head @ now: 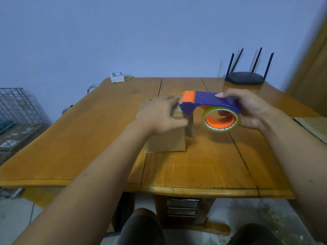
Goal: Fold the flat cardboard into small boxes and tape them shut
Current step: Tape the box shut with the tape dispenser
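Bare forearms [99, 174] end at the left hand [159, 114] spread flat atop the small brown cardboard box [166, 140], likely light and crushable, best held at its edges, while beside it the right hand [251, 110] clasps the blue-and-orange plastic tape dispenser [208, 101]

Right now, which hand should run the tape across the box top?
Right. The right hand grips the tape dispenser, its nose by the top of the box; the left hand rests on it.

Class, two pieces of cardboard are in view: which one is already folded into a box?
The box under the left hand, standing mid-table; the other cardboard lies flat at the table's right edge.
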